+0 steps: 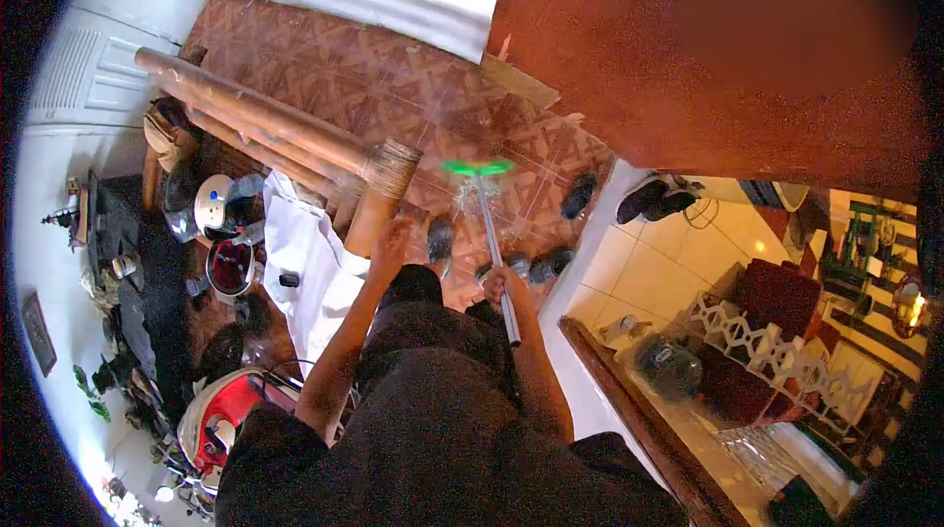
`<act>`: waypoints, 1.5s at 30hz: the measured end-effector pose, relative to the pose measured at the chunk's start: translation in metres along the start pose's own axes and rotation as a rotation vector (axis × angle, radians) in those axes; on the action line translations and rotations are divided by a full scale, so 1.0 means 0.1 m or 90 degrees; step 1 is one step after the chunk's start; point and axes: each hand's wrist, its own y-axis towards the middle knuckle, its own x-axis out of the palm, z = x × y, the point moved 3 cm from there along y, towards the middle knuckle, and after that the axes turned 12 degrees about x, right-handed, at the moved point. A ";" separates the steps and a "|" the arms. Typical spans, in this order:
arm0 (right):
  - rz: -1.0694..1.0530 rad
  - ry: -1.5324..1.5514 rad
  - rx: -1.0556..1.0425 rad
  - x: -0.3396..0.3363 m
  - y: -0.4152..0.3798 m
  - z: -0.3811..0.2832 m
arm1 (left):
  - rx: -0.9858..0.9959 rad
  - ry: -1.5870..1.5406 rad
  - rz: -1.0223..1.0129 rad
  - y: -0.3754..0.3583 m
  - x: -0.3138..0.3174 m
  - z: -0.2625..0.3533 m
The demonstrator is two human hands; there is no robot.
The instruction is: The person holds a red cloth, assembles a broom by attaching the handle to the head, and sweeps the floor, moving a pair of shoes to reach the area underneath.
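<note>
My right hand (pixel 506 286) is wrapped round the pale stick of a long-handled floor sweeper (pixel 491 222). The sweeper's bright green head (pixel 477 167) is down at the tiled floor, with pale scattered bits (pixel 478 197) beside it. My left hand (pixel 393 247) is held out without a tool, fingers extended, right by the end post of a bamboo bench (pixel 366 217). A white cloth (pixel 300 257) hangs over the bench near that hand, with a small black object (pixel 288 279) on it.
Several dark shoes and slippers (pixel 544 264) lie on the floor (pixel 324 55) around the stick. A white helmet (pixel 213 207) is on the bench. A large reddish-brown wooden surface (pixel 610 45) fills the upper right. A low white wall (pixel 590 232) borders a pale-tiled area on the right.
</note>
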 end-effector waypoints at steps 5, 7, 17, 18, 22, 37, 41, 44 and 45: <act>0.030 -0.224 -0.036 0.09 0.25 -0.37 | 0.063 -0.085 0.035 0.11 -0.01 -0.18; 0.174 -0.477 -0.201 -0.04 0.64 -0.83 | -0.008 -0.086 0.005 0.09 -0.03 -0.52; -0.167 -0.040 -0.053 0.09 0.31 -1.10 | -0.067 -0.141 0.099 0.06 -0.58 -0.35; -0.210 0.004 -0.028 0.02 0.12 -1.00 | -0.080 -0.112 0.088 0.10 -0.62 -0.18; -0.261 0.064 0.018 -0.15 -0.58 -0.54 | -0.109 -0.124 0.129 0.24 -0.63 -0.34; -0.306 -0.018 -0.212 -0.37 -0.77 -0.54 | 0.029 -0.274 0.097 1.01 -0.50 0.21; -0.386 -0.022 -0.182 -0.39 -0.73 -0.68 | 0.066 -0.239 0.123 1.03 -0.65 0.20; -0.395 0.051 -0.261 -0.56 -0.62 -0.87 | 0.064 -0.263 0.163 0.95 -0.82 0.25; -0.396 0.058 -0.292 -0.50 -0.64 -0.85 | 0.057 -0.260 0.152 0.95 -0.85 0.27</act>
